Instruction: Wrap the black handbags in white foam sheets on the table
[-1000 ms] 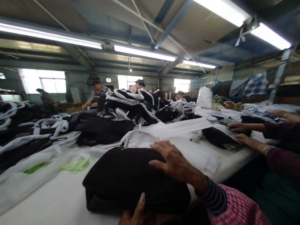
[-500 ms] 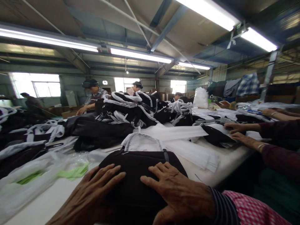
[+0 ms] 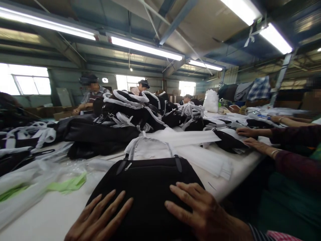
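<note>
A black fabric bag [image 3: 147, 182] with white handles lies flat on the white table [image 3: 50, 214] right in front of me. My left hand [image 3: 99, 217] presses flat on the bag's near left part, fingers spread. On its near right part rests my right hand [image 3: 200, 211], palm down with the fingers apart. Neither hand grips anything.
A heap of black bags with white straps [image 3: 130, 113] fills the table's middle. Clear plastic sleeves and green paper [image 3: 67, 183] lie at left, folded white pieces [image 3: 203, 160] at right. A co-worker's hands [image 3: 253, 140] rest on a black piece at right. Other people work at the far side.
The bag went from held up at its near edge to lying flat. My left hand came from beneath it onto its top. Both hands slid toward me.
</note>
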`<state>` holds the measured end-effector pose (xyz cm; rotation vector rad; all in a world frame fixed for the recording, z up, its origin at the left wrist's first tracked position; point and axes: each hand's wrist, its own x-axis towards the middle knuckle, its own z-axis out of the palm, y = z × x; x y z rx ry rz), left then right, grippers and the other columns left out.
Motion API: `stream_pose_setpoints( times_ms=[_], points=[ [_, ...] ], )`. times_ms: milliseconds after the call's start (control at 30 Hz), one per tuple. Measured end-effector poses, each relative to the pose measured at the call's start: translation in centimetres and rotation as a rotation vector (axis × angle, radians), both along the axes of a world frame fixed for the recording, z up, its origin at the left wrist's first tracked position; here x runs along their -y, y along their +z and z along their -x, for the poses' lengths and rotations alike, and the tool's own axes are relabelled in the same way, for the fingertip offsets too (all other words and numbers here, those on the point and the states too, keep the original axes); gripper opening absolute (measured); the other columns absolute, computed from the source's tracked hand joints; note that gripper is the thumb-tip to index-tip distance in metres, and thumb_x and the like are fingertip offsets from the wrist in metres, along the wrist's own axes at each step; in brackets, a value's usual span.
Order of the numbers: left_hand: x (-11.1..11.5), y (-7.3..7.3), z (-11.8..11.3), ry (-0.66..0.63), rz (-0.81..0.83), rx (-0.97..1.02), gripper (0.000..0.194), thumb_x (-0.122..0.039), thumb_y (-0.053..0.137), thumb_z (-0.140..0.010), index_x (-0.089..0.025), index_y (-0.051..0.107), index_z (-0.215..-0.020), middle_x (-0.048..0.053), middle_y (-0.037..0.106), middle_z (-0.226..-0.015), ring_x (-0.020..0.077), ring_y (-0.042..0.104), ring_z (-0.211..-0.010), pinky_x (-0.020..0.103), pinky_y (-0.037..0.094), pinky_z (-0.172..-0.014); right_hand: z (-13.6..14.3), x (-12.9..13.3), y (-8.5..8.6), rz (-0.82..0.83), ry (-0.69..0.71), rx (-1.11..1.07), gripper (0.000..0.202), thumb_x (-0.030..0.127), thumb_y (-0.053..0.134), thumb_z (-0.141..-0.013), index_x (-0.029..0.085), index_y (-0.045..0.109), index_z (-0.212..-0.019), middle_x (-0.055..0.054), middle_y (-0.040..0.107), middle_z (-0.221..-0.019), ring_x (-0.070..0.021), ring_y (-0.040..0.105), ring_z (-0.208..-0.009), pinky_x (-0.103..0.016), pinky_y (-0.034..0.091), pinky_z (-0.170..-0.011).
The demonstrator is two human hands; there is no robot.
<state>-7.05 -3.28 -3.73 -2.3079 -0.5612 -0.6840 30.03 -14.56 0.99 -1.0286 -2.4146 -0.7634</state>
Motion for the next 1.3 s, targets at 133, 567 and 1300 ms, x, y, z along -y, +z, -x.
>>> stream_pose_setpoints(
  times_ms=[133,567,1300],
  points=[
    [-1.8,3.4,0.6,-0.018,0.151,-0.034,0.05,-0.022,0.039,-0.102,-0.035,0.051,-0.149,-0.003,0.065,-0.141,0.0183,0.064,-0.124,0.029,0.044,-0.112,-1.6,-0.5,1.2,0.307,-0.091,-0.233,0.06,0.027,0.076,-0.09,0.027,0.055,-0.146,-0.012,0.064,-0.138,-0.0298,0.063,-0.121,-0.048,0.052,-0.101],
    [1.1,2.2,-3.2,0.135,-0.008,-0.181,0.086,0.003,0.044,-0.088,-0.039,0.024,-0.161,0.004,0.046,-0.159,0.0333,0.048,-0.135,0.05,0.045,-0.105,-1.9,-0.8,-2.0,-0.191,0.003,0.138,0.048,0.001,0.036,-0.097,0.008,0.063,-0.136,-0.015,0.074,-0.116,-0.0263,0.07,-0.104,-0.04,0.056,-0.086],
    [0.1,0.0,-2.7,0.006,-0.075,-0.07,0.046,-0.025,0.057,-0.101,-0.043,0.054,-0.143,-0.002,0.061,-0.144,0.0274,0.055,-0.127,0.042,0.047,-0.097,5.1,-7.0,-2.9,-0.47,-0.068,0.186,0.047,0.037,0.057,-0.1,0.039,0.055,-0.147,-0.012,0.071,-0.127,-0.0372,0.063,-0.116,-0.046,0.048,-0.087]
  ],
)
